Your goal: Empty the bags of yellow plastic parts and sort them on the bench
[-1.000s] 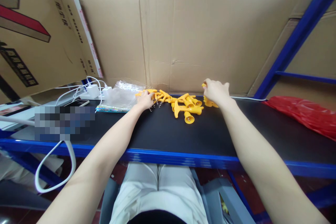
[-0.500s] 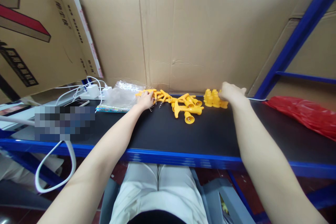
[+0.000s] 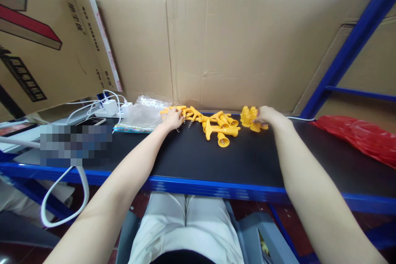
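My left hand [image 3: 173,119] rests at the back of the black tabletop, its fingers closed over a yellow corkscrew handle. Metal spirals poke out just beside its fingertips. More yellow corkscrew handles [image 3: 194,113] lie to its right. In the middle is a loose pile of yellow corkscrews [image 3: 227,130] with bell-shaped bases, one bell lying on its side at the front. My right hand [image 3: 267,116] is at a cluster of yellow bell-shaped bases [image 3: 247,116], its fingers closed around one at the cluster's right edge. The fingertips are partly hidden.
A clear plastic bag [image 3: 144,111] lies left of my left hand. White chargers and cables [image 3: 109,107] stand further left, near a phone. On the right is a red plastic bag [image 3: 355,132]. Cardboard [image 3: 247,45] walls the back, and a blue beam [image 3: 216,186] edges the front.
My right hand has come lower and slightly left onto the yellow bases, its fingers closing at the right one. My left hand stays at the handles, nearly still.
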{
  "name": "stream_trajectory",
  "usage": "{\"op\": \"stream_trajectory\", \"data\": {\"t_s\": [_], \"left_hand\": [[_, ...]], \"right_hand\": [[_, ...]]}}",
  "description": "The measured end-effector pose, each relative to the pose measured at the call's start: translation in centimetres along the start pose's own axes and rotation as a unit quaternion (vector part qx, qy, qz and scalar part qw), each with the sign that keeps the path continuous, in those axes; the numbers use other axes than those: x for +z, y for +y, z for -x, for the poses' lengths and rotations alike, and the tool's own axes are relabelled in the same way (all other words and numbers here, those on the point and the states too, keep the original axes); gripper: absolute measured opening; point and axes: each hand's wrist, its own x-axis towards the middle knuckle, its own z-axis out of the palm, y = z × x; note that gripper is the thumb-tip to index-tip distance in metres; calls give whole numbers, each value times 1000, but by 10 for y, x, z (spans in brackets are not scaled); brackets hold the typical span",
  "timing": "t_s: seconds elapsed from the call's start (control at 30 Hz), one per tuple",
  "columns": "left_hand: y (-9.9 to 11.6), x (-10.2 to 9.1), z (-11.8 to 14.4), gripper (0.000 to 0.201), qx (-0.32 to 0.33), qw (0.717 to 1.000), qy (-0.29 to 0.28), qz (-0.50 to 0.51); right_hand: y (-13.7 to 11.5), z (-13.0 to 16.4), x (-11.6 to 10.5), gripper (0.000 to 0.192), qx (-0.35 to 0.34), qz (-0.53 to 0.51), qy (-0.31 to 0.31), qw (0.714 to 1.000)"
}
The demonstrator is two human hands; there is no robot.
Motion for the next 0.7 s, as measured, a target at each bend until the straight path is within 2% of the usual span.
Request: {"op": "stream_trajectory", "data": {"t_s": [0.03, 0.1, 0.23, 0.37, 0.5, 0.6, 0.7], "left_hand": [[0, 1, 0, 34, -1, 1000, -11, -3], [0, 2, 0, 36, -5, 1000, -26, -11], [-1, 3, -1, 39, -10, 1000, -26, -11], [-1, 4, -3, 42, 5, 1000, -6, 8], [3, 3, -4, 43, 43, 997, 46, 41], [11, -1, -2, 40, 85, 992, 79, 53], [23, -6, 3, 37, 141, 986, 73, 54]], "right_hand": [[-6, 2, 1, 12, -2, 5, -31, 1000], [-16, 7, 1, 21, -16, 34, -43, 998], [-25, 11, 4, 29, -33, 79, -2, 996], [-27, 13, 4, 24, -20, 89, -14, 996], [-34, 23, -2, 30, -9, 100, -34, 994], [-40, 30, -9, 37, 5, 91, -6, 996], [-45, 33, -11, 36, -21, 81, 26, 996]]}}
